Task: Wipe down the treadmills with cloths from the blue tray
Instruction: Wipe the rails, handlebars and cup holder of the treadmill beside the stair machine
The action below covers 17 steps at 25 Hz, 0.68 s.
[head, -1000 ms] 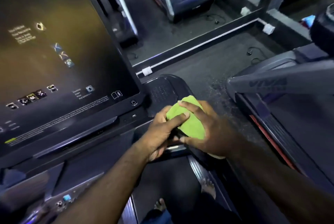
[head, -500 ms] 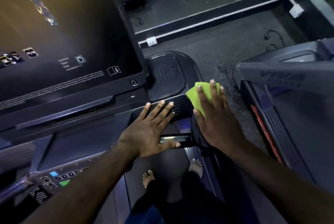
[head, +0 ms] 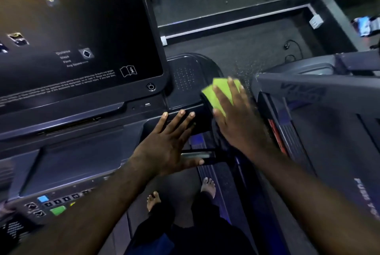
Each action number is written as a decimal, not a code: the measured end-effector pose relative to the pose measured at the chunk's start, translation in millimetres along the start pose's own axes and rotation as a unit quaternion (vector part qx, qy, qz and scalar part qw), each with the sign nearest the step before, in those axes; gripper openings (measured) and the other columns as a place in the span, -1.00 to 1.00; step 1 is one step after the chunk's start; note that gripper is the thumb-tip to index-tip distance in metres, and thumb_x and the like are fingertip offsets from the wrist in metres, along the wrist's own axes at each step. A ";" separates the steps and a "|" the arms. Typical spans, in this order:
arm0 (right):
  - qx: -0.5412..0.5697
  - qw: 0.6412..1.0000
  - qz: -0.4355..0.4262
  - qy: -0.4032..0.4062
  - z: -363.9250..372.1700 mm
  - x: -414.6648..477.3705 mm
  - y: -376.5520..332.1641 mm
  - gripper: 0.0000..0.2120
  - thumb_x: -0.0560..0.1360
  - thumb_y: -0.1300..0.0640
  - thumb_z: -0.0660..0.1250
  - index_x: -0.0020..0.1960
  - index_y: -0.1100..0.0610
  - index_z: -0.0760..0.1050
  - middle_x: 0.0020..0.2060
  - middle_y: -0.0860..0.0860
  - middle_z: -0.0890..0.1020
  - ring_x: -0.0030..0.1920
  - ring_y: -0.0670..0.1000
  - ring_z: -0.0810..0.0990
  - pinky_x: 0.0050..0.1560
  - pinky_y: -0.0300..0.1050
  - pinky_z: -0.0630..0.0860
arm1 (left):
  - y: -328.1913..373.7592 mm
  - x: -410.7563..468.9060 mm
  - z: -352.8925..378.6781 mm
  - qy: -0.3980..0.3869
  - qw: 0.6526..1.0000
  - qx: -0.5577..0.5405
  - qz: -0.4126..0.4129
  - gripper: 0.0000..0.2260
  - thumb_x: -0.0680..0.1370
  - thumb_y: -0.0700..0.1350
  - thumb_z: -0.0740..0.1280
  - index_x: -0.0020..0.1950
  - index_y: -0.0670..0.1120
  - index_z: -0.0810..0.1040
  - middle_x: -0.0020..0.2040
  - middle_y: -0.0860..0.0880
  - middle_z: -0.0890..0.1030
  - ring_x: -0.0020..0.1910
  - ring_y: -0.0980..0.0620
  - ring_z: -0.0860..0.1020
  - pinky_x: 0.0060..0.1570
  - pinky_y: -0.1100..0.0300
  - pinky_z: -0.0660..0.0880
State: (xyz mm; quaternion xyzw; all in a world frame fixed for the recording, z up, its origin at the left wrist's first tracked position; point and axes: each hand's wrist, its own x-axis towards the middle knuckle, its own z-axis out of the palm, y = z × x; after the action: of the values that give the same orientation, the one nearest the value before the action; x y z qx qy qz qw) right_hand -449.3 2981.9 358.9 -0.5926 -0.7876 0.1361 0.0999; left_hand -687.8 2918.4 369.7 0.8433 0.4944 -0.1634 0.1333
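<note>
The lime-green cloth (head: 209, 96) lies flat on the rounded right shoulder of the treadmill console (head: 185, 98), just beside its dimpled side tray (head: 183, 78). Our right hand (head: 240, 123) lies on top of it and presses it down with a flat palm. The fingers (head: 232, 90) are straight and spread, not curled round the fabric. The palm and fingers cover the near and right parts of the cloth, so only its far end and left edge show past the fingertips and beside the index finger. Our left hand (head: 166, 145) is spread flat too and holds nothing. It reaches over the console just left of the right hand, fingertips at the tray's near rim and thumb over a shiny bar (head: 197, 155); we cannot tell whether it touches the surface. To the left stands the large dark screen (head: 82, 39), tilted toward us, and below it a row of buttons (head: 55, 203) with a blue and a green key. Two bare feet (head: 208, 184) stand on the belt beneath our arms. To the right, across speckled dark flooring (head: 246, 49), is a neighbouring treadmill (head: 308, 94).
</note>
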 end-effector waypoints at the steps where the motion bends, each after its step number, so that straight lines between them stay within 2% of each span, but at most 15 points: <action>1: 0.000 1.000 -0.004 -0.003 -1.2 -27.0 -2.3 -0.40 0.73 -0.10 0.13 0.71 -0.14 0.02 0.72 0.05 -0.05 0.69 0.27 -0.01 0.53 0.28 0.29 | 0.9 -0.3 0.5 0.003 1.000 0.001 0.001 0.01 0.48 0.62 -0.30 0.73 -0.04 -0.11 0.68 0.02 -0.37 0.62 0.00 -0.46 0.61 -0.22 -0.26; 3: 0.036 0.999 0.006 -0.006 3.2 -20.3 6.7 -0.42 0.73 -0.12 0.12 0.71 -0.14 0.04 0.71 0.09 -0.02 0.68 0.27 0.04 0.59 0.28 0.22 | 0.0 -1.4 1.7 0.012 1.000 -0.003 0.007 -0.02 0.49 0.61 -0.31 0.72 -0.02 -0.14 0.68 0.02 -0.35 0.62 -0.01 -0.44 0.61 -0.23 -0.24; 6: 0.059 0.998 0.007 -0.024 5.7 79.2 5.6 -0.43 0.69 -0.22 0.03 0.68 -0.19 0.10 0.70 0.08 0.09 0.65 0.27 0.13 0.60 0.29 0.21 | -2.4 -1.0 6.5 0.038 0.999 -0.020 0.008 -0.05 0.52 0.60 -0.22 0.72 -0.01 -0.06 0.70 0.03 -0.26 0.66 -0.01 -0.35 0.62 -0.22 -0.20; 8: 0.040 0.998 -0.017 -0.048 10.5 150.2 -2.0 -0.44 0.66 -0.27 0.04 0.63 -0.20 0.21 0.63 0.06 0.30 0.58 0.22 0.31 0.54 0.21 0.34 | -3.0 0.1 11.6 0.043 0.999 -0.020 0.010 -0.06 0.53 0.59 -0.20 0.72 0.00 -0.05 0.70 0.03 -0.24 0.67 -0.01 -0.34 0.62 -0.22 -0.19; 10: 0.088 0.992 -0.005 -0.092 3.1 209.7 -13.2 -0.52 0.65 -0.25 0.16 0.51 -0.13 0.45 0.42 0.06 0.58 0.37 0.13 0.55 0.34 -0.01 0.46 | -2.5 0.0 12.2 0.050 0.998 -0.023 0.008 -0.07 0.54 0.59 -0.18 0.72 0.00 -0.05 0.71 0.03 -0.23 0.67 -0.01 -0.32 0.63 -0.24 -0.15; 12: 0.220 0.958 0.074 -0.167 -6.9 239.4 -20.5 -0.70 0.64 -0.15 0.30 0.14 0.01 0.68 0.01 0.01 0.73 -0.03 -0.01 0.67 0.04 -0.16 0.46 | -1.5 0.4 11.4 0.053 0.998 -0.030 0.007 -0.08 0.54 0.59 -0.16 0.72 0.00 -0.02 0.71 0.04 -0.21 0.67 0.00 -0.32 0.63 -0.24 -0.13; 13: 0.292 0.930 0.120 -0.189 -9.4 240.9 -20.2 -0.74 0.63 -0.10 0.34 -0.07 0.04 0.66 -0.21 -0.04 0.70 -0.25 -0.10 0.64 -0.09 -0.20 0.45 | -0.7 -0.1 9.6 0.051 0.998 -0.033 0.005 -0.08 0.54 0.59 -0.15 0.72 0.00 -0.03 0.71 0.05 -0.22 0.67 0.01 -0.33 0.63 -0.23 -0.14; 14: 0.351 0.902 0.165 -0.189 -10.5 237.2 -15.3 -0.72 0.63 -0.06 0.36 -0.19 0.04 0.60 -0.37 -0.08 0.64 -0.41 -0.15 0.57 -0.22 -0.22 0.44 | -0.5 -0.2 7.6 0.047 0.998 -0.038 0.001 -0.08 0.54 0.59 -0.15 0.72 0.01 -0.04 0.70 0.06 -0.24 0.66 0.03 -0.35 0.63 -0.22 -0.17; 15: 0.402 0.877 0.196 -0.175 -9.9 229.1 -8.8 -0.72 0.61 -0.06 0.38 -0.22 0.04 0.58 -0.45 -0.10 0.61 -0.50 -0.15 0.54 -0.29 -0.21 0.44 | -0.1 -0.5 5.6 0.043 0.998 -0.042 0.000 -0.08 0.53 0.60 -0.16 0.72 0.03 -0.08 0.69 0.08 -0.27 0.65 0.04 -0.39 0.63 -0.21 -0.20; 17: 0.462 0.847 0.232 -0.123 -5.8 203.6 4.7 -0.74 0.53 -0.14 0.40 -0.13 0.05 0.63 -0.40 -0.07 0.65 -0.46 -0.13 0.58 -0.28 -0.18 0.47 | -0.5 -1.2 5.1 0.040 0.998 -0.044 0.002 -0.08 0.52 0.60 -0.17 0.71 0.05 -0.14 0.68 0.09 -0.31 0.63 0.06 -0.43 0.63 -0.19 -0.25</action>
State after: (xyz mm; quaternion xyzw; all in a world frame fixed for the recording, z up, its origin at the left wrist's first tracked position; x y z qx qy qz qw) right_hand -499.7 3179.3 361.9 -0.6217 -0.4791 0.5754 0.2300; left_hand -689.6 2915.8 365.5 0.8433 0.5044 -0.1076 0.1512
